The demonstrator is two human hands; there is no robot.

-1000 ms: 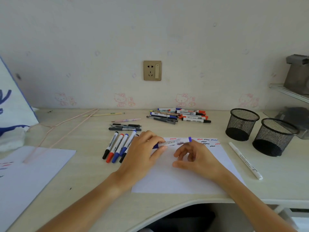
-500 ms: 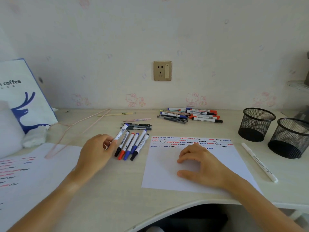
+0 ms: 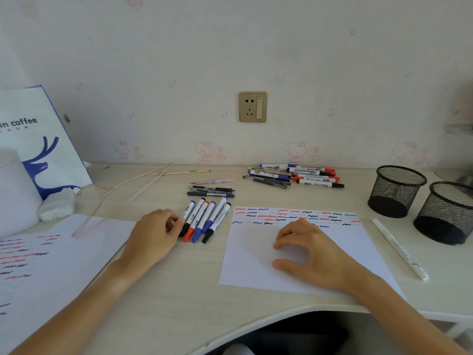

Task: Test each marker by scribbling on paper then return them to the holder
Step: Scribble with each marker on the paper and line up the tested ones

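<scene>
A white sheet [image 3: 256, 265] with rows of red, blue and black scribbles along its top lies before me. Left of it, several capped markers [image 3: 204, 219] lie side by side. My left hand [image 3: 153, 237] pinches the lower end of the leftmost one, a blue-capped marker [image 3: 189, 210] lying flat in the row. My right hand [image 3: 309, 254] rests on the sheet with loosely curled fingers and holds nothing. Two black mesh holders [image 3: 396, 190] [image 3: 448, 213] stand at the right.
A white marker [image 3: 399, 248] lies between the sheet and the holders. More markers are piled at the back [image 3: 294, 175], with dark pens [image 3: 211, 192] nearer. A second scribbled sheet [image 3: 51, 252], a pink hanger [image 3: 115, 193] and a coffee bag [image 3: 38, 139] occupy the left.
My left hand carried the blue-capped marker from the sheet to the left end of the marker row and laid it down. The right hand stayed on the paper.
</scene>
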